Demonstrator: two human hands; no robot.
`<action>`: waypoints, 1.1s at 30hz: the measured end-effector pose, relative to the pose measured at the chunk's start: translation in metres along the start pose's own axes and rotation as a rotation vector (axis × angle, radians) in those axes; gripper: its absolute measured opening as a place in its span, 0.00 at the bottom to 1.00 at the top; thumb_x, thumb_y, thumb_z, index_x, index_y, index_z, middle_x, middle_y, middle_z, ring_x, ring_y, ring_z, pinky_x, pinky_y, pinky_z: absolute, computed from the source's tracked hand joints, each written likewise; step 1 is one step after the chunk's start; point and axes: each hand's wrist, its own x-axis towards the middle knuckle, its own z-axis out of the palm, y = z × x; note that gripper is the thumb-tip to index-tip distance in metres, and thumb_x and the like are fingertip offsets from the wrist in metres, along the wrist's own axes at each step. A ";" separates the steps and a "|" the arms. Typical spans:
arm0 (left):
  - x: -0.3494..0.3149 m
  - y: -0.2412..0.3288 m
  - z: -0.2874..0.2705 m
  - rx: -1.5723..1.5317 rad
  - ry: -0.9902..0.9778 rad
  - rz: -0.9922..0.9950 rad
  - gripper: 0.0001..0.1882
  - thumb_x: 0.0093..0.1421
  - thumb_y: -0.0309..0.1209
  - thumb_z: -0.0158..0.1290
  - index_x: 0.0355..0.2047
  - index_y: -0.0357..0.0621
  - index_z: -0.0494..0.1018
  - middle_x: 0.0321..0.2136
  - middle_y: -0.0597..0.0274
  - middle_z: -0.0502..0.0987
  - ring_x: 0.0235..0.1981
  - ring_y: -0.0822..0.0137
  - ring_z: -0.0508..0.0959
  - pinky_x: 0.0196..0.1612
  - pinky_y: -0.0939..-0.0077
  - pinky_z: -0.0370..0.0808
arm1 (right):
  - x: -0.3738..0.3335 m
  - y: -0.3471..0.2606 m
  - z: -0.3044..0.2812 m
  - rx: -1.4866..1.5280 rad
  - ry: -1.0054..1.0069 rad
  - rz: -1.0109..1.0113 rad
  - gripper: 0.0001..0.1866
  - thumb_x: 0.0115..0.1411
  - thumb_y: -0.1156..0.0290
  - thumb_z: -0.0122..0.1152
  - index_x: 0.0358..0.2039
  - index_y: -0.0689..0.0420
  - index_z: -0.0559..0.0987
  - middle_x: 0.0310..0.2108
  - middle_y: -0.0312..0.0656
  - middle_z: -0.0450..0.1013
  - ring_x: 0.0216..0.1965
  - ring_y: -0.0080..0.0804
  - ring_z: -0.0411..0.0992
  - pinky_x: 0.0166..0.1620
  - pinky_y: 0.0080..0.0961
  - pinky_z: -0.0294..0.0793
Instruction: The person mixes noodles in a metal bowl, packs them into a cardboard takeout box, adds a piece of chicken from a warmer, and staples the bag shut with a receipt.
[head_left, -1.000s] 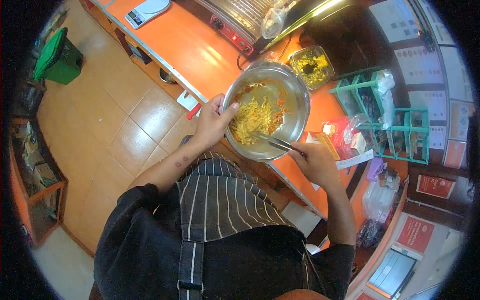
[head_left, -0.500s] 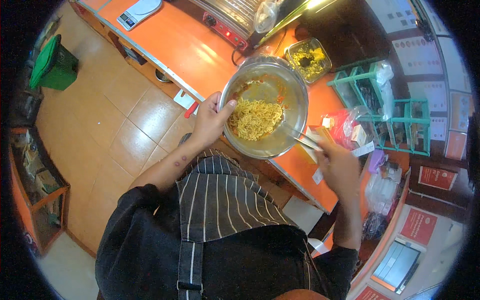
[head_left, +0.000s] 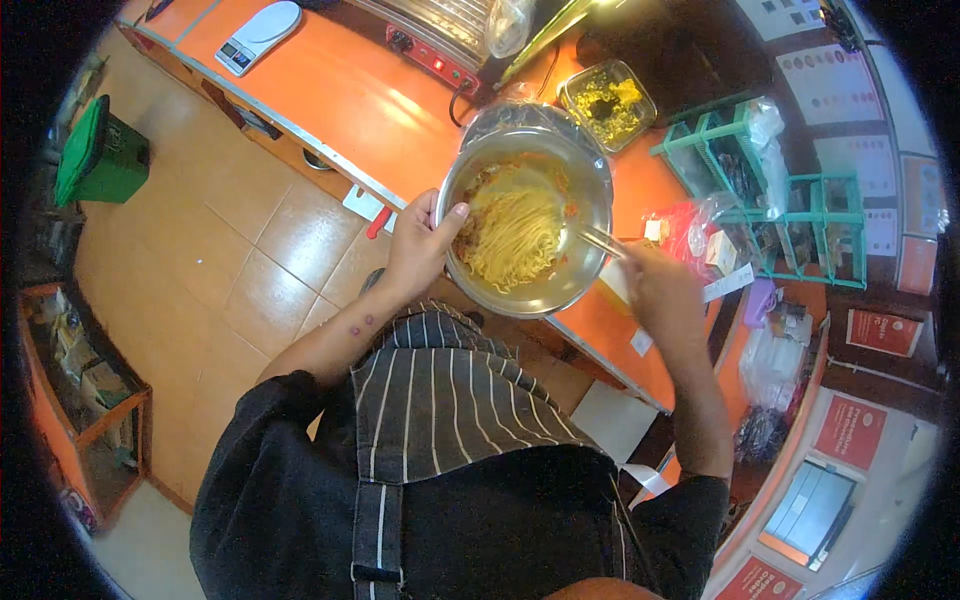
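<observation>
left hand [head_left: 415, 245]: thumb over steel bowl [head_left: 528, 225] rim, fingers beneath | right hand [head_left: 660, 295]: pinching tongs [head_left: 598, 240] | noodles [head_left: 520, 232] between both

There is one steel mixing bowl [head_left: 528, 222] with one heap of yellow noodles [head_left: 517, 233], and one glass dish [head_left: 607, 102] of yellow and dark food. I count one white kitchen scale [head_left: 259, 35], one green bin [head_left: 101, 158] and two teal racks [head_left: 790, 210]. Two hands are in view, the left hand [head_left: 418, 248] and the right hand [head_left: 662, 292].
</observation>
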 end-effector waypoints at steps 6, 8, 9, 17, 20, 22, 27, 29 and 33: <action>0.004 0.007 0.003 0.031 -0.002 0.011 0.08 0.68 0.31 0.54 0.35 0.39 0.74 0.26 0.73 0.73 0.28 0.81 0.68 0.34 0.82 0.67 | -0.018 -0.024 -0.011 -0.022 -0.230 -0.074 0.10 0.64 0.62 0.56 0.42 0.50 0.81 0.29 0.50 0.77 0.34 0.50 0.78 0.36 0.46 0.77; 0.005 0.006 0.006 -0.022 -0.019 -0.003 0.07 0.68 0.30 0.54 0.35 0.39 0.74 0.27 0.72 0.74 0.29 0.82 0.68 0.34 0.82 0.68 | -0.003 -0.019 0.007 -0.074 -0.219 -0.090 0.12 0.67 0.61 0.53 0.45 0.48 0.80 0.31 0.49 0.77 0.34 0.49 0.79 0.37 0.47 0.78; 0.006 0.007 0.006 -0.041 -0.016 -0.001 0.07 0.68 0.30 0.54 0.36 0.39 0.74 0.27 0.72 0.74 0.29 0.82 0.69 0.34 0.82 0.68 | 0.007 -0.016 0.005 -0.090 -0.141 -0.055 0.12 0.67 0.60 0.52 0.45 0.49 0.80 0.31 0.49 0.77 0.34 0.49 0.79 0.37 0.46 0.78; 0.016 0.000 -0.007 0.018 -0.010 -0.078 0.18 0.67 0.33 0.55 0.52 0.33 0.73 0.44 0.58 0.80 0.44 0.71 0.78 0.50 0.72 0.75 | -0.020 -0.024 -0.053 -0.155 -0.168 -0.035 0.13 0.63 0.59 0.59 0.44 0.49 0.82 0.32 0.45 0.78 0.34 0.45 0.79 0.37 0.43 0.78; 0.014 -0.002 -0.012 0.024 0.008 -0.045 0.12 0.68 0.32 0.55 0.45 0.35 0.73 0.38 0.63 0.78 0.38 0.74 0.74 0.44 0.75 0.72 | -0.018 -0.036 -0.096 -0.095 -0.106 0.038 0.13 0.62 0.59 0.60 0.44 0.48 0.83 0.33 0.43 0.79 0.33 0.44 0.79 0.36 0.42 0.78; 0.013 0.002 -0.009 -0.006 0.053 0.008 0.07 0.68 0.30 0.54 0.33 0.40 0.73 0.26 0.72 0.73 0.28 0.81 0.68 0.33 0.81 0.68 | -0.019 -0.036 -0.101 -0.109 -0.079 0.049 0.13 0.61 0.60 0.61 0.44 0.48 0.83 0.33 0.43 0.79 0.33 0.43 0.80 0.36 0.42 0.78; 0.014 0.000 -0.003 0.024 0.008 -0.012 0.08 0.68 0.30 0.54 0.32 0.40 0.73 0.24 0.73 0.71 0.27 0.81 0.67 0.31 0.81 0.67 | -0.016 -0.029 -0.037 -0.069 -0.228 -0.023 0.14 0.62 0.61 0.60 0.46 0.50 0.82 0.34 0.46 0.78 0.34 0.47 0.79 0.37 0.43 0.77; 0.014 -0.004 0.001 -0.013 -0.011 -0.012 0.08 0.68 0.30 0.54 0.32 0.40 0.73 0.24 0.74 0.71 0.27 0.81 0.67 0.31 0.81 0.67 | -0.004 -0.033 0.004 0.066 -0.170 -0.041 0.14 0.62 0.62 0.60 0.46 0.52 0.82 0.35 0.50 0.78 0.36 0.50 0.78 0.39 0.44 0.76; 0.012 0.014 0.007 -0.045 0.037 -0.033 0.08 0.68 0.30 0.55 0.33 0.39 0.73 0.25 0.74 0.71 0.27 0.82 0.67 0.30 0.82 0.67 | 0.034 -0.021 0.009 0.022 0.030 0.013 0.12 0.63 0.61 0.58 0.45 0.49 0.82 0.34 0.48 0.78 0.36 0.49 0.79 0.38 0.44 0.78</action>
